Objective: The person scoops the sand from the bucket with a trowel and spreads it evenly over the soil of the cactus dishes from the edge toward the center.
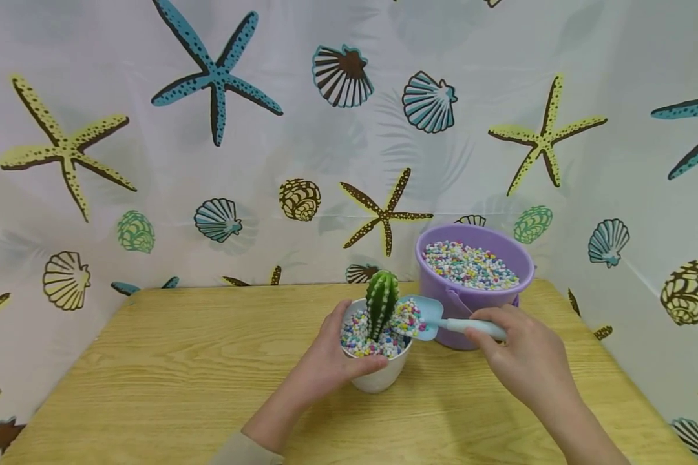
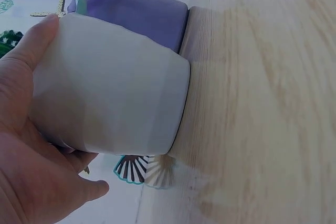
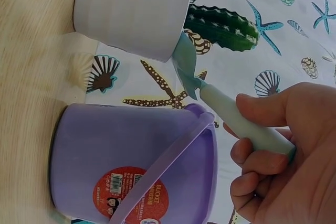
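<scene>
A white pot (image 1: 378, 378) stands on the table with a green ribbed cactus (image 1: 382, 300) upright in it, amid small multicoloured pebbles (image 1: 360, 336). My left hand (image 1: 331, 361) grips the pot from its left side, thumb along the near rim; the left wrist view shows the pot's plain wall (image 2: 110, 87). My right hand (image 1: 526, 352) holds a small light-blue shovel (image 1: 477, 328) by its handle, the blade at the pot's right rim. Pebbles lie on the blade (image 1: 410, 318). In the right wrist view, fingers curl round the pale handle (image 3: 239, 119).
Just behind and right of the pot stands a purple bucket (image 1: 459, 326) filled with similar pebbles (image 1: 468, 265). Its handle (image 3: 163, 169) hangs down across a red label. A curtain (image 1: 302, 142) with starfish and shells rises behind the wooden table (image 1: 209, 361).
</scene>
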A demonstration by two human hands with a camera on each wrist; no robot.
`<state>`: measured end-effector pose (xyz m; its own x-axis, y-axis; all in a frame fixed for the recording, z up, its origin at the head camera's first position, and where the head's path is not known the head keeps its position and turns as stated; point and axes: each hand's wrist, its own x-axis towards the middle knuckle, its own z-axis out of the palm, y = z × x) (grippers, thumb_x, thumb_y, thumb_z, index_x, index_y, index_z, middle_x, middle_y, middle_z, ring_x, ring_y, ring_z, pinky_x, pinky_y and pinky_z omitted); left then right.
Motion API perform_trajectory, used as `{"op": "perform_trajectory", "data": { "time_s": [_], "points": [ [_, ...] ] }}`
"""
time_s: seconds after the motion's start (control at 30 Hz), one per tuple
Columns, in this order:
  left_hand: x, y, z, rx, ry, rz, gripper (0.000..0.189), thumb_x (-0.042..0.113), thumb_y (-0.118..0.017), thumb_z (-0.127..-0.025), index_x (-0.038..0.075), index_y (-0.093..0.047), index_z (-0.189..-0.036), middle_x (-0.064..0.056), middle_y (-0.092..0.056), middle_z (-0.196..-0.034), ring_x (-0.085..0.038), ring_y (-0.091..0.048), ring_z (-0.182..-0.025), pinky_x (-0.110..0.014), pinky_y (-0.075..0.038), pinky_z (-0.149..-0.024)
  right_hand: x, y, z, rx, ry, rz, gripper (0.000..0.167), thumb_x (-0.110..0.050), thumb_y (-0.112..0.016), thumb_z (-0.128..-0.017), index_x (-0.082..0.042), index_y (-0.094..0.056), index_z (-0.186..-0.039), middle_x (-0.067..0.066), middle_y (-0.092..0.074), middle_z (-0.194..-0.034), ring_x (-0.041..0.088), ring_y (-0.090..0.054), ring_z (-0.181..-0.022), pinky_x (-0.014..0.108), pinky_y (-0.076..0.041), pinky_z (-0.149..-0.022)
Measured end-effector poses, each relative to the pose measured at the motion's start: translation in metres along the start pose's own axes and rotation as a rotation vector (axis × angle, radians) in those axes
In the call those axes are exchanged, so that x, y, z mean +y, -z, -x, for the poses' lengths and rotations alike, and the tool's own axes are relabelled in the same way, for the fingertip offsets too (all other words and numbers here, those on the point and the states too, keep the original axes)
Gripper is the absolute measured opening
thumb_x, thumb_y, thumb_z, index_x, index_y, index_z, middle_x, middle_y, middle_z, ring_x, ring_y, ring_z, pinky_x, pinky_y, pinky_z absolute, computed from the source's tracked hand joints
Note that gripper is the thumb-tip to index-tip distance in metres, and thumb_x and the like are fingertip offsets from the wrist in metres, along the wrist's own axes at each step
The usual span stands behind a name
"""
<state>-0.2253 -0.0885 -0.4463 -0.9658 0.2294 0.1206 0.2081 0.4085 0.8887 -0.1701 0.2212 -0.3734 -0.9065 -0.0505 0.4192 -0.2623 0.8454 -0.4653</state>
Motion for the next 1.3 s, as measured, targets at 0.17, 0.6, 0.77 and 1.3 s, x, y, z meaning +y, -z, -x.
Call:
{"op": "perform_trajectory", "data": {
  "time_s": [0.17, 0.6, 0.77, 1.3],
  "points": [
    [0.000, -0.003, 0.001, 0.021, 0.007, 0.010, 0.129, 0.046, -0.100, -0.081, 0.007, -0.021, -0.175, -0.026, -0.036, -0.169, -0.044, -0.044, -0.152, -0.063, -0.038, -0.124, -0.004, 0.001, 0.002, 0.021, 0.036, 0.032, 0.017, -0.031, -0.085, -0.100, -0.019, -0.083, -0.112, -0.008, -0.073, -0.099, 0.016, -0.063, -0.081, 0.038, -0.049, -0.068],
    [0.006, -0.012, 0.004, 0.079, 0.020, 0.035, 0.126, 0.047, -0.100, -0.081, 0.008, -0.023, -0.173, -0.026, -0.037, -0.164, -0.044, -0.047, -0.147, -0.063, -0.042, -0.121, -0.012, 0.000, 0.005, 0.092, 0.112, 0.134, 0.021, -0.027, -0.088, -0.097, -0.014, -0.083, -0.112, -0.004, -0.069, -0.092, 0.013, -0.060, -0.071, 0.037, -0.048, -0.058],
    [0.006, 0.000, 0.006, -0.005, 0.069, 0.092, 0.128, 0.040, -0.100, -0.083, 0.013, -0.017, -0.177, -0.024, -0.026, -0.175, -0.047, -0.035, -0.157, -0.067, -0.029, -0.127, -0.014, -0.002, 0.006, 0.117, 0.140, 0.154, 0.021, -0.025, -0.089, -0.095, -0.013, -0.083, -0.111, -0.003, -0.068, -0.088, 0.013, -0.057, -0.067, 0.036, -0.048, -0.057],
    [0.003, -0.005, 0.007, 0.066, 0.021, 0.022, 0.134, 0.038, -0.103, -0.078, 0.012, -0.017, -0.177, -0.029, -0.030, -0.170, -0.048, -0.040, -0.153, -0.067, -0.032, -0.125, -0.013, -0.006, 0.007, 0.232, 0.216, 0.190, 0.021, -0.020, -0.094, -0.088, -0.015, -0.082, -0.105, -0.004, -0.065, -0.084, 0.012, -0.049, -0.061, 0.034, -0.042, -0.054]
  ]
}}
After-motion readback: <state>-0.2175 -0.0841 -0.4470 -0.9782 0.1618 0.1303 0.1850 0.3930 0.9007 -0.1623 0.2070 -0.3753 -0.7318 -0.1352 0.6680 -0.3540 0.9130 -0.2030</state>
